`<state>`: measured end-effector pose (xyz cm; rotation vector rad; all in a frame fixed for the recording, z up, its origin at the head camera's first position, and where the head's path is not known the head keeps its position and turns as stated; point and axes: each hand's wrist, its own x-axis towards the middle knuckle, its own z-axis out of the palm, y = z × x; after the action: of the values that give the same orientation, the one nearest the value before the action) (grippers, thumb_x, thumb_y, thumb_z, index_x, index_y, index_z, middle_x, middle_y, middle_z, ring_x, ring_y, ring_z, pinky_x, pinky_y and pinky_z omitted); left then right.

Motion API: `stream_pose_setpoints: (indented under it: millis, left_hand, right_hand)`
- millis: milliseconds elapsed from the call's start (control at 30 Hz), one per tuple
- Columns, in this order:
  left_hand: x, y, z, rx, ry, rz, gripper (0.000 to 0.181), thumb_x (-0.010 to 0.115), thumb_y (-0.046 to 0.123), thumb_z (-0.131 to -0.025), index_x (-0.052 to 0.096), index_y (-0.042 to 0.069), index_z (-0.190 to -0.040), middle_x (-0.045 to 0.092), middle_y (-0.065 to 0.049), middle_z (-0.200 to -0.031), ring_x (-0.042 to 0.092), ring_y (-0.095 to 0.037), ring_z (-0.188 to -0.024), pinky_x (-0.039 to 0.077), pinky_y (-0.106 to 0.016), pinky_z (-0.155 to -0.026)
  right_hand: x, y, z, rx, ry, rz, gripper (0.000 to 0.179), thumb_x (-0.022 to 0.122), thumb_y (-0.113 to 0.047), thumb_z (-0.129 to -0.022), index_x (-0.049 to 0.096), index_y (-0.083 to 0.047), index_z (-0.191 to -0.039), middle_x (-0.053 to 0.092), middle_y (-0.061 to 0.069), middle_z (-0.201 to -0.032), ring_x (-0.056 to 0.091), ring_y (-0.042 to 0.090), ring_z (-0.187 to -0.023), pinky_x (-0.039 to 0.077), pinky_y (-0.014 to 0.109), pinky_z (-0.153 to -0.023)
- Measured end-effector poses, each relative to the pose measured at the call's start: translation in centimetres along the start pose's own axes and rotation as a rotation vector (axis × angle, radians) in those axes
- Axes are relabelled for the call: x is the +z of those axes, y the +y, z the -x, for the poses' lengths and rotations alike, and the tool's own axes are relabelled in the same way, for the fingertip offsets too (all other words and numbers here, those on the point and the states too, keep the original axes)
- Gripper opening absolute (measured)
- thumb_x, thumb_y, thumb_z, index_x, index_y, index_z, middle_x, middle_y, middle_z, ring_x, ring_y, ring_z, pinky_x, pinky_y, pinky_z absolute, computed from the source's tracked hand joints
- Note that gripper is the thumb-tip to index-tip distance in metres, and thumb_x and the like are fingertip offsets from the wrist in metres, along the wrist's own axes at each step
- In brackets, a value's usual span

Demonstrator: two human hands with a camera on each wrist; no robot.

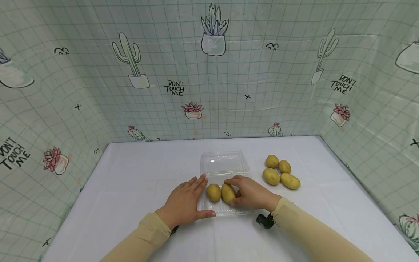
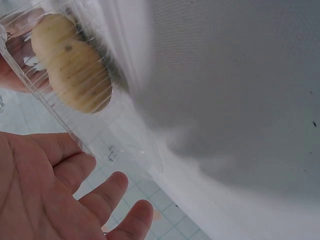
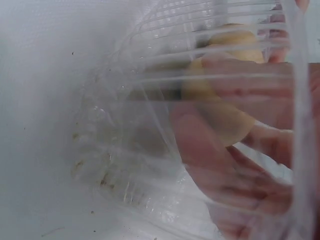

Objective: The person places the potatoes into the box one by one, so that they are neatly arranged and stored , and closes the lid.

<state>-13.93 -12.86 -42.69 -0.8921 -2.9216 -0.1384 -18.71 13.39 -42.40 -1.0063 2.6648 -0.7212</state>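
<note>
A clear plastic clamshell box point(image 1: 226, 210) lies on the table with its lid point(image 1: 224, 162) folded back. Inside it, on the left, rests a potato point(image 1: 214, 193). Beside that one is a second potato point(image 1: 228, 193), which my right hand point(image 1: 253, 193) grips between thumb and fingers. Through the box's ribbed wall, the right wrist view shows those fingers around the potato point(image 3: 232, 122). My left hand point(image 1: 184, 203) has its fingers extended and touches the left edge of the box. In the left wrist view, both potatoes point(image 2: 80, 75) appear through the clear side, one partly behind the other.
Several loose potatoes point(image 1: 271, 176) sit in a group on the white table point(image 1: 147, 163), to the right of the box. A patterned curtain point(image 1: 209, 80) encloses the table at the back and sides. A black wrist device point(image 1: 265, 221) hangs under the right wrist.
</note>
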Motion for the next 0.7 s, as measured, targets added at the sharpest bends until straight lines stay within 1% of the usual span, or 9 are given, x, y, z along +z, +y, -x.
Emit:
stream_pose_setpoints:
  millis: [333, 433, 567, 700]
  left_hand:
    - [0.06, 0.12, -0.07, -0.005, -0.012, 0.011, 0.102, 0.049, 0.079, -0.085, 0.04, 0.003, -0.152, 0.031, -0.011, -0.16, 0.038, -0.034, -0.14, 0.038, -0.048, -0.109]
    - [0.15, 0.09, -0.12, 0.0, -0.003, 0.01, 0.102, 0.049, 0.08, -0.085, 0.041, 0.002, -0.152, 0.031, -0.011, -0.16, 0.039, -0.034, -0.14, 0.038, -0.048, -0.108]
    - [0.27, 0.06, -0.09, 0.002, 0.001, 0.019, 0.103, 0.049, 0.08, -0.085, 0.041, 0.002, -0.151, 0.032, -0.011, -0.159, 0.039, -0.035, -0.139, 0.039, -0.047, -0.108]
    - [0.41, 0.04, -0.05, -0.002, -0.002, 0.027, 0.103, 0.048, 0.081, -0.085, 0.041, 0.002, -0.151, 0.032, -0.011, -0.159, 0.039, -0.035, -0.14, 0.038, -0.047, -0.108]
  right_hand:
    - [-0.2, -0.03, 0.0, 0.013, -0.009, 0.006, 0.065, 0.084, -0.013, -0.082, 0.055, -0.001, -0.139, 0.059, 0.012, -0.127, 0.059, 0.011, -0.079, 0.052, 0.031, -0.075]
    - [-0.14, 0.04, -0.05, 0.022, -0.006, 0.01, 0.066, 0.084, -0.013, -0.081, 0.055, -0.001, -0.139, 0.06, 0.011, -0.125, 0.059, 0.01, -0.078, 0.051, 0.031, -0.075]
    - [0.03, 0.09, -0.2, 0.013, 0.002, 0.01, 0.067, 0.085, -0.012, -0.08, 0.055, 0.0, -0.139, 0.062, 0.009, -0.124, 0.058, 0.007, -0.076, 0.051, 0.031, -0.074]
    - [0.21, 0.07, -0.27, 0.014, 0.002, 0.004, 0.067, 0.084, -0.012, -0.081, 0.054, 0.0, -0.139, 0.063, 0.008, -0.125, 0.058, 0.006, -0.075, 0.051, 0.031, -0.075]
